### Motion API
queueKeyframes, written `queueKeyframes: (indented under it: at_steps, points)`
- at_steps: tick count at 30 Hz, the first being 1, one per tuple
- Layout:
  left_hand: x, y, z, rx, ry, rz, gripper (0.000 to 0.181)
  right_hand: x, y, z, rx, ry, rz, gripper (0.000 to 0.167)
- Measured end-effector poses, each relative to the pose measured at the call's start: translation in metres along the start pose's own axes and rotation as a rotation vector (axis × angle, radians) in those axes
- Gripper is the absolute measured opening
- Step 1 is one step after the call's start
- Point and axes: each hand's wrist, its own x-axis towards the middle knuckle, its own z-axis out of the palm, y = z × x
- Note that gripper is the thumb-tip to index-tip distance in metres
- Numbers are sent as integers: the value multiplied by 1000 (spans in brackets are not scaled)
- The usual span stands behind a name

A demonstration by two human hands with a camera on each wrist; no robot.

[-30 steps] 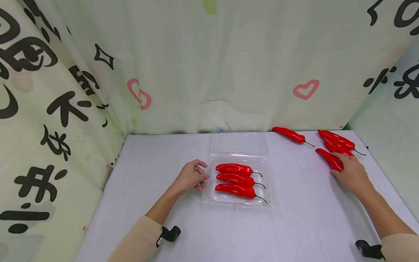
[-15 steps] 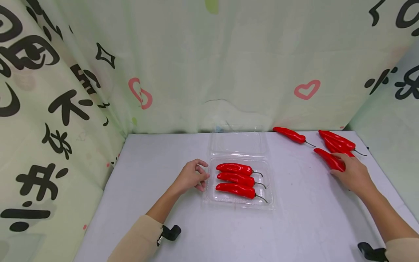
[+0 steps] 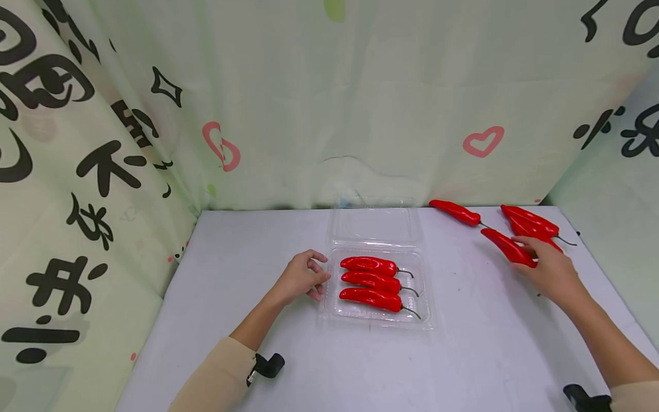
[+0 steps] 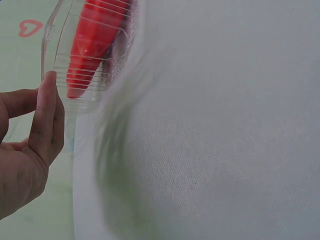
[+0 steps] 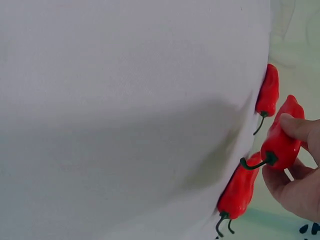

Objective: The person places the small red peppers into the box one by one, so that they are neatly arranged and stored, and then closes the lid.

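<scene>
Three red chili peppers (image 3: 372, 281) lie side by side in a clear plastic clamshell box (image 3: 355, 316), its lid (image 3: 373, 226) folded back. At the box's left side is my left hand (image 3: 302, 277), fingers loosely bent, fingertips at the rim; the left wrist view shows a fingertip against the clear wall. My right hand (image 3: 553, 269) grips a red chili pepper (image 3: 507, 247) between thumb and fingers. In the right wrist view this held pepper (image 5: 281, 145) is raised off the table, its green stem toward the camera.
At the back right, one chili pepper (image 3: 455, 212) lies alone. Beside the right hand sit further chili peppers (image 3: 530, 221) close together. A printed curtain (image 3: 288, 103) hangs behind and along the left of the white table (image 3: 247, 246).
My right hand has lifted the chili pepper and shifted it slightly left, away from the peppers beside it. The left hand and the box have stayed in place.
</scene>
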Motion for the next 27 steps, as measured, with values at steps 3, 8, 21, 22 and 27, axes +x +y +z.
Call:
queueKeyframes:
  at_steps: [3, 8, 21, 22, 27]
  points:
    - [0, 0, 0, -1, 0, 0, 40, 0, -8, 1, 8, 7, -24, 81]
    - [0, 0, 0, -3, -2, -2, 40, -2, -24, -1, 22, -2, -52, 78]
    - [1, -1, 0, 10, 5, -5, 40, -7, -60, -3, 45, -41, -110, 78]
    - [1, -2, 0, 12, 5, -6, 39, -7, -61, -3, 49, -47, -114, 79]
    - [1, -2, 1, 19, 5, -5, 39, -7, -71, -4, 58, -95, -125, 77]
